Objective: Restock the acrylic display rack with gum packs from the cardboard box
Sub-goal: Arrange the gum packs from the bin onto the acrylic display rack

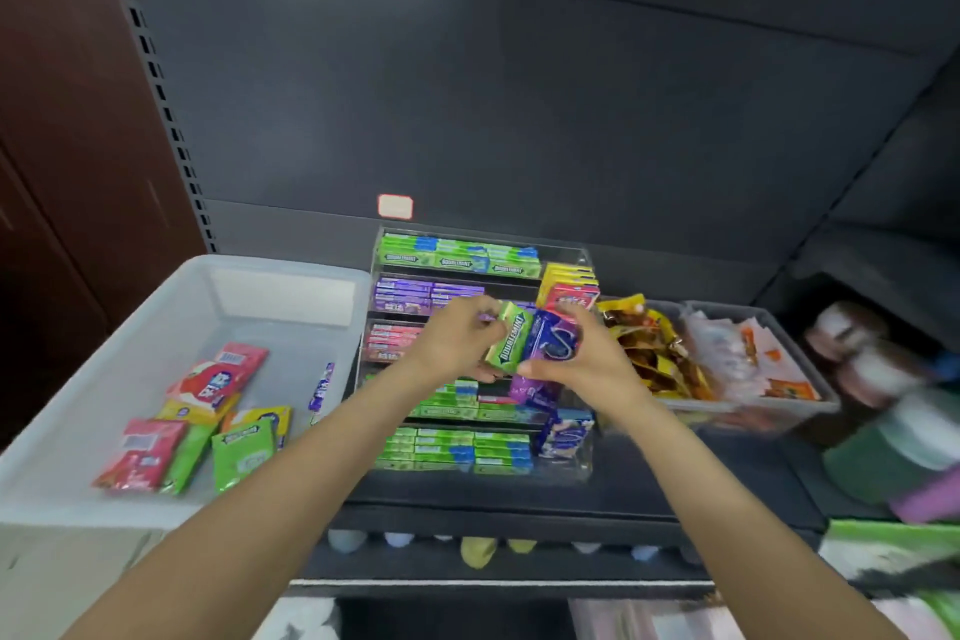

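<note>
Acrylic display rack (582,260), tiers mostly filled: left hand (457,338) fingers pinching a green Doublemint pack (511,338), right hand (576,359) fingers gripping a purple pack (553,340) before its middle tiers (loose packs remain in the white bin (291,276) left of it).

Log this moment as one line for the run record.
left hand: holds green Doublemint pack | right hand: holds blue-purple pack | both in front of acrylic rack | white bin: packs remain
</note>
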